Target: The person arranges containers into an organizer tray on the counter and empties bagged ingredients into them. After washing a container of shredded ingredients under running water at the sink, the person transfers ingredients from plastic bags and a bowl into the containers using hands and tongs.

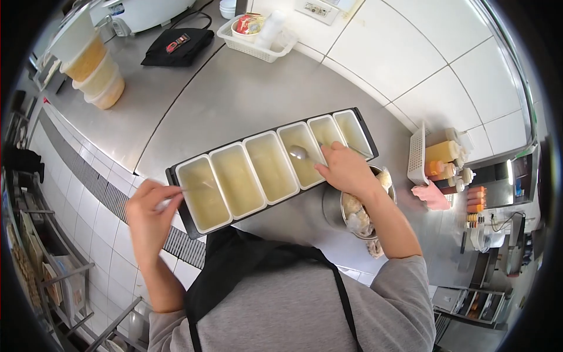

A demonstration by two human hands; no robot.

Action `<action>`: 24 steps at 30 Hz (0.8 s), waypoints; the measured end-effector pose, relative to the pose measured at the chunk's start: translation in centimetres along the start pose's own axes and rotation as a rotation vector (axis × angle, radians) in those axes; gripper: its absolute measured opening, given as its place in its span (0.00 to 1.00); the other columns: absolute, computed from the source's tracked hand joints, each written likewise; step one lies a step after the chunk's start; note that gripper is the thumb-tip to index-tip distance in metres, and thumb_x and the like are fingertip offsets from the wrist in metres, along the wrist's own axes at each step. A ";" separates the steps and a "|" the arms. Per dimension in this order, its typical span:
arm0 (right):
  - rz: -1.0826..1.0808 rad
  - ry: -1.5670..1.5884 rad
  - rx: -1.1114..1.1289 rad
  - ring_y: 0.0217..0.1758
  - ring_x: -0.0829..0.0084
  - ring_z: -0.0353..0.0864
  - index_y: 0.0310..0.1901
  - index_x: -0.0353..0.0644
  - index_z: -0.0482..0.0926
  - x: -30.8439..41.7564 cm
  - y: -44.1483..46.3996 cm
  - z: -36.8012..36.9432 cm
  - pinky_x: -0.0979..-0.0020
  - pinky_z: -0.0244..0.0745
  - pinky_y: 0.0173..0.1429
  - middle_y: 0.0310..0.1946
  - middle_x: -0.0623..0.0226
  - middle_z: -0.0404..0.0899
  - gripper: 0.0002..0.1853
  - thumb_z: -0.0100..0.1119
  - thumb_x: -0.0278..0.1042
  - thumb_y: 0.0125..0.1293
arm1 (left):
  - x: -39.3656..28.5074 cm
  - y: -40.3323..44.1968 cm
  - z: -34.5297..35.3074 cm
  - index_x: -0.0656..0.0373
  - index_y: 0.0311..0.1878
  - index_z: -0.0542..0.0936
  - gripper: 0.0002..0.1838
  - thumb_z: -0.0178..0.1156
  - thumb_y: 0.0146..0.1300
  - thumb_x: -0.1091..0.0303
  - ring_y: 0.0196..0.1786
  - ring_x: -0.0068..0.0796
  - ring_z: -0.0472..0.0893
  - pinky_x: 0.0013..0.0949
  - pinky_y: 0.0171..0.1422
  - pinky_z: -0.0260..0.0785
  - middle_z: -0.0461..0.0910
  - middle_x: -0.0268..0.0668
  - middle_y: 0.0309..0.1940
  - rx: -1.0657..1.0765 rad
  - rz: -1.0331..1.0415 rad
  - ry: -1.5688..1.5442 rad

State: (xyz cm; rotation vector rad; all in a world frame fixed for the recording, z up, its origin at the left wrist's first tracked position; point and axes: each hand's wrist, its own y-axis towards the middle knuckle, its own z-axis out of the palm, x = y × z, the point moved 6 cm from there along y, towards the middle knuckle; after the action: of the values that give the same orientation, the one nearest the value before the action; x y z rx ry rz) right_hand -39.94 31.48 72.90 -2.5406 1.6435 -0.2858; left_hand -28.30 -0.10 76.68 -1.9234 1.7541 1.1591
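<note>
A long black holder (pixel 170 176) carries a row of white rectangular tubs with pale yellowish liquid or residue in them. My left hand (pixel 149 211) pinches the thin handle of a spoon (pixel 202 186), whose blurred end lies over the leftmost tub (pixel 205 214). Over the right part of the row, my right hand (pixel 347 170) is closed around the handle of a metal spoon (pixel 298 152). That spoon's bowl is in the fourth tub from the left (pixel 302 176). My right hand hides part of the two smaller tubs at the right end.
A metal pot (pixel 335 210) with plastic-wrapped items stands under my right forearm. Stacked plastic containers (pixel 97 73), a black cloth item (pixel 179 47) and a white basket (pixel 256 48) sit farther back. Sauce bottles (pixel 443 152) and a pink cloth (pixel 432 196) are right, by the tiled wall.
</note>
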 end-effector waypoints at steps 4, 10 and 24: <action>-0.105 0.217 -0.101 0.32 0.59 0.76 0.48 0.36 0.72 2.2 0.0 -2.7 0.64 0.71 0.39 0.34 0.55 0.76 0.20 0.54 0.42 0.59 | -4.1 1.0 5.7 0.57 0.27 0.81 0.07 0.64 0.41 0.75 0.27 0.30 0.77 0.30 0.28 0.70 0.74 0.34 0.27 0.094 0.358 0.096; -0.264 0.499 0.074 0.31 0.61 0.78 0.55 0.40 0.68 7.9 -3.0 -2.6 0.66 0.72 0.34 0.35 0.56 0.77 0.22 0.56 0.34 0.58 | -6.8 1.8 13.5 0.56 0.28 0.79 0.06 0.60 0.43 0.74 0.30 0.31 0.77 0.32 0.29 0.71 0.72 0.34 0.28 0.196 0.600 0.175; -0.145 0.304 -0.156 0.33 0.58 0.77 0.45 0.43 0.75 8.0 -3.4 0.1 0.62 0.73 0.35 0.31 0.60 0.74 0.14 0.55 0.36 0.57 | -2.4 1.1 15.7 0.53 0.42 0.79 0.13 0.57 0.51 0.72 0.40 0.37 0.78 0.38 0.41 0.72 0.77 0.35 0.45 0.571 0.485 0.188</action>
State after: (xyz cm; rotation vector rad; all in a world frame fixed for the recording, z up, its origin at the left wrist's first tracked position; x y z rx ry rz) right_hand -33.71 25.61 74.26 -2.8581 1.6334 -0.6064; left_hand -34.79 12.06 68.78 -1.3378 2.4088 0.5010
